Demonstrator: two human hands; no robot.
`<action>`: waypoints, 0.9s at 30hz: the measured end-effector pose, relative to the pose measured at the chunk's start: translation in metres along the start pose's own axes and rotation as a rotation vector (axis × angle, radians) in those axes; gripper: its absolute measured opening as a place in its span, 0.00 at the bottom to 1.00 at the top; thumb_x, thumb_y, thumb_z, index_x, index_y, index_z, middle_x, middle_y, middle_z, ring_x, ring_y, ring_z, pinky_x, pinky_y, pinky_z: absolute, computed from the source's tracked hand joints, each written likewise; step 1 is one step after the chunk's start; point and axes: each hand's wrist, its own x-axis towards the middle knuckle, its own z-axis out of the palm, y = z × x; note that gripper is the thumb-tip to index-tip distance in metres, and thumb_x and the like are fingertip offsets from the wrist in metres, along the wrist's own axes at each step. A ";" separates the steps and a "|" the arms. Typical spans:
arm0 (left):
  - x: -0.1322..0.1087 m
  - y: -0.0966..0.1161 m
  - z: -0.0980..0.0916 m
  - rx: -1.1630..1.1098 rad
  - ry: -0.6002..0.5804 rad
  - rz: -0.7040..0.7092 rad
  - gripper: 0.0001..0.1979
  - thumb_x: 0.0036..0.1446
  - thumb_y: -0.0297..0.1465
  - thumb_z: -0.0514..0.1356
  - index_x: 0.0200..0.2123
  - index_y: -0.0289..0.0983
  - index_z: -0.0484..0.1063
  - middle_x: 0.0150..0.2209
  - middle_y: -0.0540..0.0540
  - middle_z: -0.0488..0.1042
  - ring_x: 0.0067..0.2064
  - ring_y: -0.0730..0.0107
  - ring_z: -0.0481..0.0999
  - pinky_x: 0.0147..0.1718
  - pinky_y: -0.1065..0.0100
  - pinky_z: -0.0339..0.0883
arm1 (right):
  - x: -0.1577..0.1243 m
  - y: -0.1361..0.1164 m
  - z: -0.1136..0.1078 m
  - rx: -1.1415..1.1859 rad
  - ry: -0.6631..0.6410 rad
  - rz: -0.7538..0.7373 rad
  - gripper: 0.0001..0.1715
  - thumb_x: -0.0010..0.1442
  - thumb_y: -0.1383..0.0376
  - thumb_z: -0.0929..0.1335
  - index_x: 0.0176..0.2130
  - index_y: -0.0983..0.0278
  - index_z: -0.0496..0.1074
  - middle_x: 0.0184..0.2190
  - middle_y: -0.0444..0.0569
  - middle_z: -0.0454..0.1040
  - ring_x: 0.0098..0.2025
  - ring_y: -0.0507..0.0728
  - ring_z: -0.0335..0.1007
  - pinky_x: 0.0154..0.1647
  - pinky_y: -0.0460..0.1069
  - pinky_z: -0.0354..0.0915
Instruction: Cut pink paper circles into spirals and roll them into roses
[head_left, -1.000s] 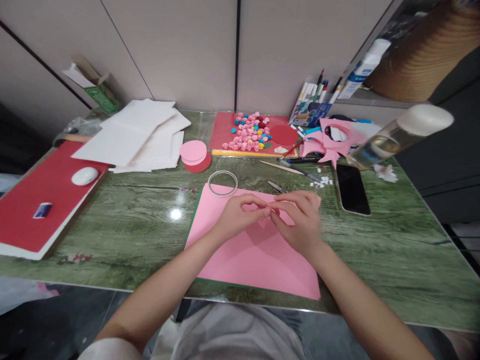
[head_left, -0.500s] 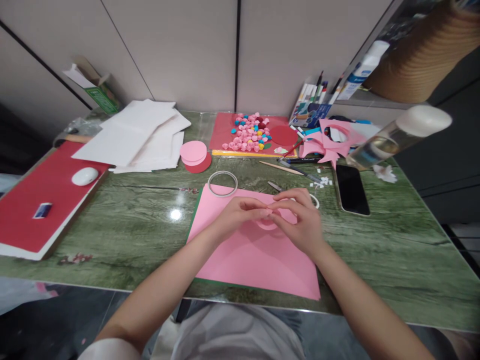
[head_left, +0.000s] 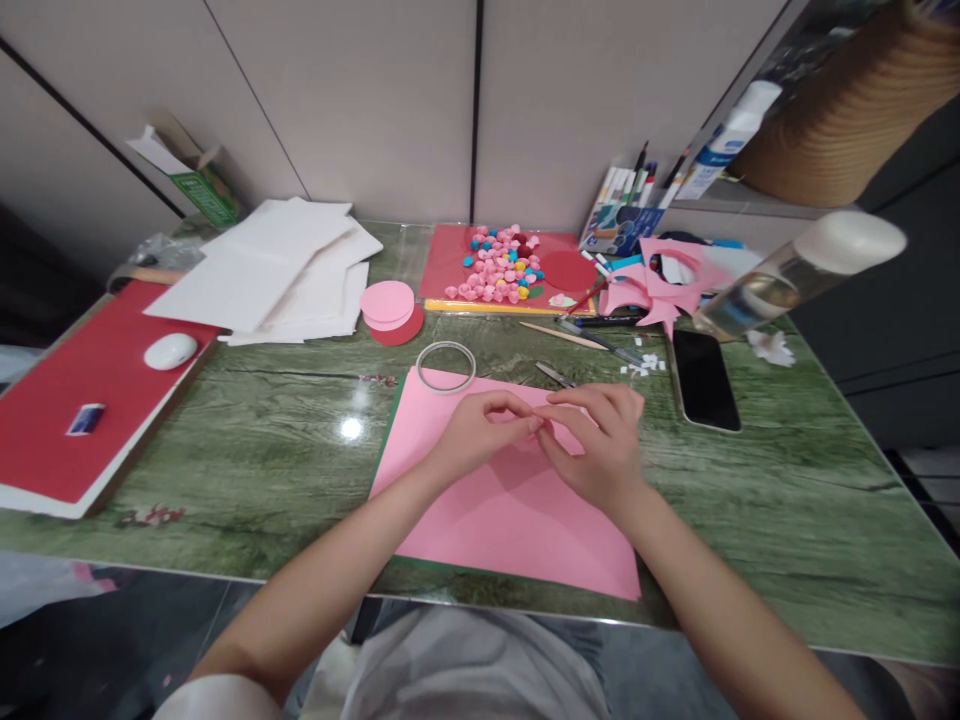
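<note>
My left hand (head_left: 480, 435) and my right hand (head_left: 600, 440) meet above a pink sheet of paper (head_left: 487, 530), thumbs and fingertips pinched together. Between them is a small piece of pink paper (head_left: 537, 416), mostly hidden by the fingers and hard to tell from the sheet below. The pink sheet lies over a green one whose edge shows at the left. A light ring-shaped tape roll (head_left: 445, 367) rests at the sheet's upper left corner. Scissors (head_left: 553, 374) lie just beyond my right hand, their handles hidden behind it.
Pink and red paper circles (head_left: 387, 306) lie behind the tape roll. Small pink, blue and yellow paper pieces (head_left: 501, 268) are heaped on a red pack. A phone (head_left: 705, 380), a bottle (head_left: 802, 265) and pink scraps (head_left: 667, 285) stand or lie at right; white sheets (head_left: 255, 260) at left.
The curved pink paper edge below my fingertips has gone out of sight. My right hand has turned slightly, and the white loop beside it is now covered. My left hand has barely moved.
</note>
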 end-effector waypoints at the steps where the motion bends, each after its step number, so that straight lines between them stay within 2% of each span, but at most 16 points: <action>1: 0.000 0.000 0.000 0.012 -0.002 0.004 0.12 0.45 0.37 0.63 0.29 0.33 0.74 0.30 0.45 0.75 0.32 0.70 0.73 0.35 0.67 0.65 | 0.000 0.000 0.000 -0.010 0.002 -0.013 0.07 0.50 0.66 0.69 0.33 0.57 0.72 0.33 0.44 0.74 0.40 0.57 0.64 0.42 0.56 0.54; 5: 0.000 0.002 -0.001 -0.067 -0.086 -0.022 0.12 0.46 0.36 0.62 0.31 0.33 0.75 0.29 0.45 0.75 0.32 0.69 0.73 0.36 0.67 0.65 | 0.001 0.003 -0.001 0.029 0.003 -0.009 0.08 0.50 0.66 0.70 0.34 0.56 0.72 0.34 0.44 0.74 0.39 0.57 0.64 0.41 0.55 0.55; 10: 0.000 0.002 -0.003 -0.134 -0.118 -0.031 0.10 0.45 0.34 0.63 0.30 0.33 0.76 0.30 0.46 0.75 0.33 0.71 0.72 0.36 0.69 0.63 | 0.003 0.003 -0.004 0.142 -0.030 0.036 0.08 0.51 0.67 0.70 0.34 0.56 0.73 0.35 0.45 0.73 0.40 0.57 0.64 0.41 0.54 0.58; 14: 0.000 0.002 -0.002 -0.169 -0.113 -0.043 0.10 0.44 0.34 0.64 0.29 0.33 0.76 0.27 0.46 0.75 0.31 0.72 0.72 0.34 0.69 0.63 | 0.004 0.001 -0.004 0.194 -0.052 0.078 0.07 0.51 0.67 0.69 0.34 0.57 0.73 0.36 0.45 0.72 0.41 0.57 0.64 0.42 0.54 0.59; 18: 0.001 0.000 0.000 -0.201 -0.103 -0.055 0.10 0.43 0.34 0.65 0.29 0.33 0.75 0.26 0.47 0.75 0.30 0.71 0.73 0.34 0.67 0.65 | 0.002 -0.001 -0.003 0.123 -0.005 0.063 0.10 0.50 0.67 0.70 0.35 0.55 0.73 0.35 0.45 0.73 0.40 0.57 0.64 0.42 0.55 0.58; 22: 0.002 -0.002 0.000 -0.116 -0.046 -0.041 0.11 0.43 0.35 0.65 0.29 0.33 0.74 0.28 0.46 0.75 0.30 0.70 0.74 0.34 0.67 0.66 | 0.000 0.000 -0.001 0.035 0.050 0.006 0.11 0.49 0.67 0.70 0.35 0.55 0.73 0.34 0.44 0.74 0.40 0.57 0.65 0.42 0.55 0.55; 27: 0.002 0.000 -0.002 -0.098 -0.072 -0.016 0.11 0.44 0.35 0.64 0.30 0.33 0.75 0.29 0.46 0.76 0.31 0.70 0.73 0.35 0.68 0.65 | 0.000 0.002 -0.001 0.075 0.025 0.043 0.09 0.50 0.67 0.70 0.35 0.54 0.74 0.35 0.44 0.73 0.40 0.57 0.65 0.42 0.55 0.57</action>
